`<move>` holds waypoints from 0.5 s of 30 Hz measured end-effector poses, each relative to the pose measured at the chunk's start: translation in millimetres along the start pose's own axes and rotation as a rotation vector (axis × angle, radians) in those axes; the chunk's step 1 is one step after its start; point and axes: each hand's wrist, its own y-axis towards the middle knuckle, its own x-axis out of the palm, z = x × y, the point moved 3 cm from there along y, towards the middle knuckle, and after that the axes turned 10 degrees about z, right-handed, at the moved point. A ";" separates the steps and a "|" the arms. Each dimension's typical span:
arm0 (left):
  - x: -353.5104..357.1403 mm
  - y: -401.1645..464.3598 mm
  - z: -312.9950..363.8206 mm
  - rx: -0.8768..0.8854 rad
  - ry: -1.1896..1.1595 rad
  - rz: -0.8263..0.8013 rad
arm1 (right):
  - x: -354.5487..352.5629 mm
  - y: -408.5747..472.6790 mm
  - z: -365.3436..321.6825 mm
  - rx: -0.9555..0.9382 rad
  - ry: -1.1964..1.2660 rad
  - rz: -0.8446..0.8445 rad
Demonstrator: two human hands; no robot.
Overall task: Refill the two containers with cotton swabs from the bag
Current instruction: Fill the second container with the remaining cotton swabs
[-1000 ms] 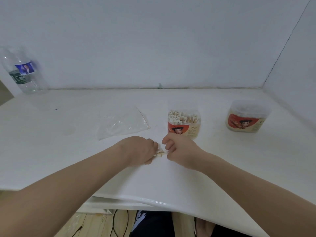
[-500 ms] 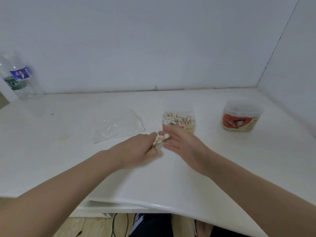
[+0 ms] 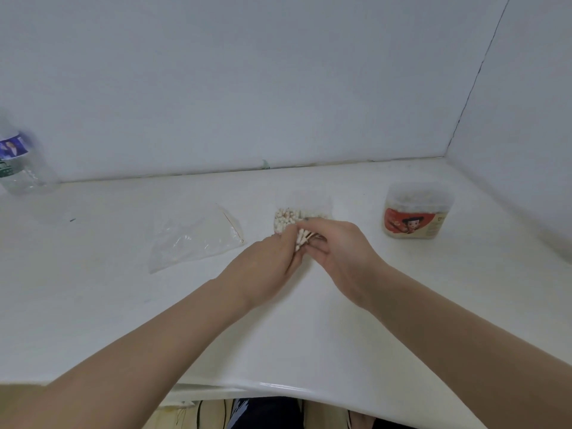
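A moment ago my two hands were low on the tabletop (image 3: 309, 320), gathering loose swabs; now they have lifted and moved to the far side, right up to the open container (image 3: 305, 215). My left hand (image 3: 268, 264) holds a small bundle of cotton swabs (image 3: 302, 238), its fingers curled around the sticks, and the white tips point up toward the container. My right hand (image 3: 335, 247) is against the bundle from the right side, fingers bent over it, so both hands hold it together. I think this means the gathering is finished and the next step is to stand the bundle inside the open container, which already shows many swab heads. The bag (image 3: 193, 238) lies flat on the left, well apart from my hands, and looks almost empty; only one stick near its right edge is visible. The closed container (image 3: 416, 213) on the right looks full, so I judge the task is near its end
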 end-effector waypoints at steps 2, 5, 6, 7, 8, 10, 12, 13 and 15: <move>-6.6 9.8 4.0 -0.004 0.022 0.023 | 0.2 5.0 -10.2 -0.038 -0.037 -0.015; -17.1 31.0 8.6 -0.066 -0.032 0.079 | -1.4 10.6 -30.2 -0.116 -0.159 -0.006; -19.2 38.3 10.1 -0.091 -0.077 0.113 | -1.5 11.8 -38.1 -0.150 -0.215 -0.009; -20.4 45.8 11.3 -0.116 -0.137 0.154 | -2.1 14.6 -45.1 -0.186 -0.260 -0.010; -21.6 52.1 12.8 -0.140 -0.210 0.194 | -2.3 17.2 -51.7 -0.225 -0.285 -0.003; -20.0 66.4 16.1 -0.193 -0.329 0.233 | -6.3 24.6 -61.0 -0.304 -0.321 0.021; -17.5 79.2 16.9 -0.223 -0.359 0.234 | -9.8 28.9 -66.9 -0.401 -0.454 0.044; -16.9 84.5 17.1 -0.227 -0.365 0.228 | -11.0 30.2 -68.9 -0.443 -0.529 0.053; -15.2 93.5 17.8 -0.221 -0.383 0.210 | -14.3 33.2 -72.3 -0.514 -0.627 0.087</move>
